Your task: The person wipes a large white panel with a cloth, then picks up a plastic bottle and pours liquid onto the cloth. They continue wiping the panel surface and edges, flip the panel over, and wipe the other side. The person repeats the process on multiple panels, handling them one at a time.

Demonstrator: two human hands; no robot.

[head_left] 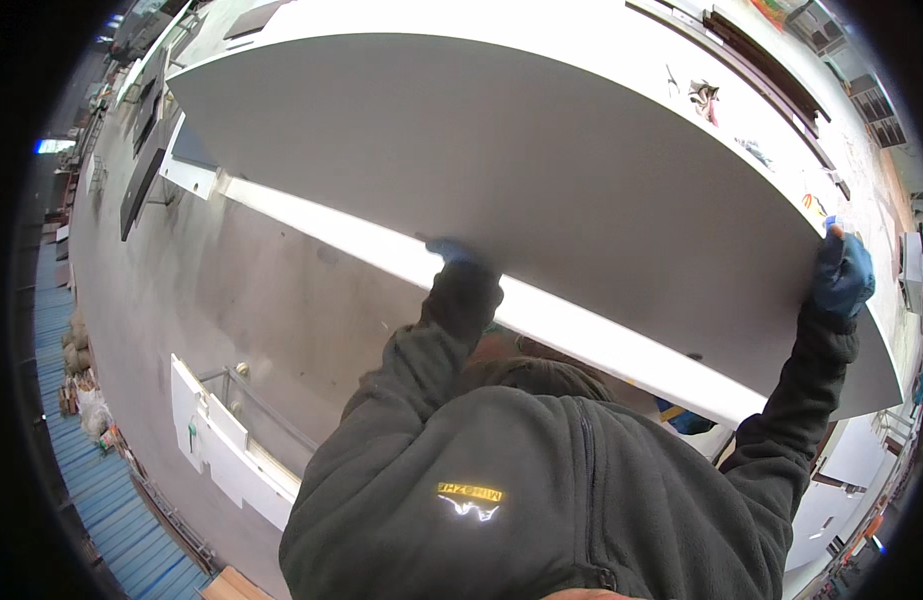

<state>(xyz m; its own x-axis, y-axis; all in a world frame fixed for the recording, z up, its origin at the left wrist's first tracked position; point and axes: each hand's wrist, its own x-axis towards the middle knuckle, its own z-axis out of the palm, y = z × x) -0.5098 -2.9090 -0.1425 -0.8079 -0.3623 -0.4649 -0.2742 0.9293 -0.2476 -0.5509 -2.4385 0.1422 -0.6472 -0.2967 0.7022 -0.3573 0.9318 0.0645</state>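
Observation:
A large, long grey panel [521,170] stretches across the view, tilted up on edge, with a thin pale rim along its far side. My left hand [451,252], in a blue glove, grips its near lower edge close to the middle; most of the fingers are hidden. On the right, my gloved right hand [843,275] is closed over the panel's far edge, near its right end. Below the panel runs a bright white strip of the table [581,345].
Beyond the panel, the white tabletop [581,25] holds long dark strips [766,70], small tools [703,100] and orange-handled pliers [813,205]. White boards on a metal rack [221,435] stand at the lower left. Dark boards [141,190] rest at the far left.

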